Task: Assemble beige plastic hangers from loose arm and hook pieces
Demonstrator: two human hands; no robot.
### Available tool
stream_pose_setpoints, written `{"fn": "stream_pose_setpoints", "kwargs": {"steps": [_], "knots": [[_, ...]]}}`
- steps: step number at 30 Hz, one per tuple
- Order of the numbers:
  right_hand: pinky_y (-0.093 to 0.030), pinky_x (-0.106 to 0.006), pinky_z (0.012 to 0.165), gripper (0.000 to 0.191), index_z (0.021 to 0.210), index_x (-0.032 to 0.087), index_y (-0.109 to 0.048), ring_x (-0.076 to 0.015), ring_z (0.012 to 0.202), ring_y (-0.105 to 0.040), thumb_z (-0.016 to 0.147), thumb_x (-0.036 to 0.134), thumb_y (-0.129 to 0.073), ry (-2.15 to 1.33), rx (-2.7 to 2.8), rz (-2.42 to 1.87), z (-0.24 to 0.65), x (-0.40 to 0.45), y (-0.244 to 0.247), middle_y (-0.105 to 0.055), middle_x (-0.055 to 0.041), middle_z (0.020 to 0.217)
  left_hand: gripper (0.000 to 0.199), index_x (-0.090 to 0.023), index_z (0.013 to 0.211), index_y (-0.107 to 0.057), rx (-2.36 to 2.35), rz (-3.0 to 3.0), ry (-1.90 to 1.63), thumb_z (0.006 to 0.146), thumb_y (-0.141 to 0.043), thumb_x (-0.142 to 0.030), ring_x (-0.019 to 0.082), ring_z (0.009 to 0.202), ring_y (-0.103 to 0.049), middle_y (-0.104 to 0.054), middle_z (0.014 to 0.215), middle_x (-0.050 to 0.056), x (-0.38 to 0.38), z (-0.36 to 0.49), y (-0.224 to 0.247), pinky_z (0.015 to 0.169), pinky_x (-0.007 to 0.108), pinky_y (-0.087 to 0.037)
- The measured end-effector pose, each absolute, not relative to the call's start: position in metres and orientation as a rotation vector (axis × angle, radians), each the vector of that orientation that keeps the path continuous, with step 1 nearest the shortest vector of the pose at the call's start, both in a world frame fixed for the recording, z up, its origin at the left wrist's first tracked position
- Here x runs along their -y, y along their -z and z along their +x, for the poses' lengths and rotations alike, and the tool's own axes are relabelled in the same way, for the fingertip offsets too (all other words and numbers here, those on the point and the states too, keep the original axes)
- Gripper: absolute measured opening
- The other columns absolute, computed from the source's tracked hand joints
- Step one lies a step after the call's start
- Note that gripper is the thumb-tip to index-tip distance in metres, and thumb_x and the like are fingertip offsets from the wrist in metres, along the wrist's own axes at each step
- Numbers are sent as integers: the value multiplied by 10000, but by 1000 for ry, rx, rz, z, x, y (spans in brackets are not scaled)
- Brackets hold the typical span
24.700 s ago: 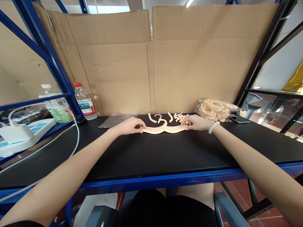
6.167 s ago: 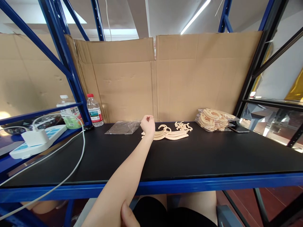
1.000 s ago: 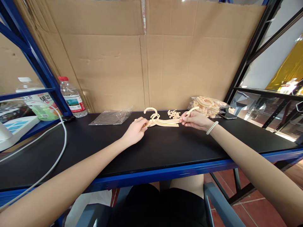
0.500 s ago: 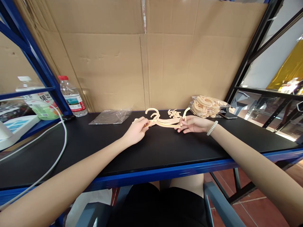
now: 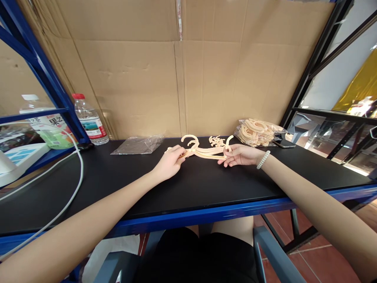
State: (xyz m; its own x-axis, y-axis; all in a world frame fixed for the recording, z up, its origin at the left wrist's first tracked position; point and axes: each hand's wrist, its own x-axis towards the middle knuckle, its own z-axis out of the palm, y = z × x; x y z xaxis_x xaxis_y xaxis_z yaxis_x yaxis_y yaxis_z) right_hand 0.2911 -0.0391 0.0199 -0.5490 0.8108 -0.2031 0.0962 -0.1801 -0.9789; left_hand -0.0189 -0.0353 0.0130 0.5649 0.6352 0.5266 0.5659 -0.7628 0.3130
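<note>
Cream-coloured clothes hangers (image 5: 207, 152), apparently more than one lying together, are just above the table, their hook curling up near the middle. My left hand (image 5: 170, 160) is closed around their left part. At the opposite end, my right hand (image 5: 240, 154) pinches a small curved cream piece (image 5: 229, 140) against the hanger tip; its fingers partly cover the join, so I cannot tell whether the piece is attached. Behind the hangers lies a small heap of loose cream parts (image 5: 216, 141).
Clear bags of cream pieces (image 5: 255, 133) lie at the back right beside a phone (image 5: 284, 144). A flat clear plastic bag (image 5: 137, 145) is at the back left, near a red-capped water bottle (image 5: 90, 122). A white cable (image 5: 80, 173) loops across the left side.
The curved piece in my right hand has shifted slightly left and now stands closer to the hanger end. My left hand has stayed in place.
</note>
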Motion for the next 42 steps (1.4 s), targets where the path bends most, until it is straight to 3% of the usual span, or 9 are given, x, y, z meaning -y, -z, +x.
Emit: {"fn": "stream_pose_setpoints", "kwargs": {"steps": [8, 18, 26, 42], "knots": [[-555, -232, 609, 284, 759, 171, -490, -110, 620, -649, 763, 309, -737, -1552, 1577, -1040, 282, 40, -14, -735, -135, 886, 119, -192, 742, -437, -1061, 2675, -968, 808, -430, -94, 160, 741, -488, -503, 830, 14, 35, -19, -12, 701, 286, -388], [-518, -255, 550, 380, 776, 187, -437, -109, 535, -602, 724, 393, -753, -1308, 1608, -970, 270, 42, -9, -710, -77, 738, 132, -192, 723, -427, -1130, 2653, -982, 800, -435, -86, 170, 729, -484, -493, 782, 15, 34, -21, -14, 700, 295, -385], [-475, -255, 500, 438, 799, 203, -405, -114, 492, -581, 703, 447, -756, -1214, 1577, -924, 264, 45, -8, -698, -49, 686, 147, -188, 722, -479, -1132, 2609, -993, 821, -415, -102, 180, 732, -513, -513, 764, 24, 34, -22, -14, 706, 308, -411], [-499, -277, 503, 405, 796, 205, -418, -144, 507, -622, 689, 381, -766, -1142, 1495, -926, 256, 51, -12, -689, -37, 645, 180, -187, 691, -492, -1161, 2605, -988, 830, -398, -120, 180, 712, -516, -511, 746, 24, 34, -22, -15, 688, 313, -415]]}}
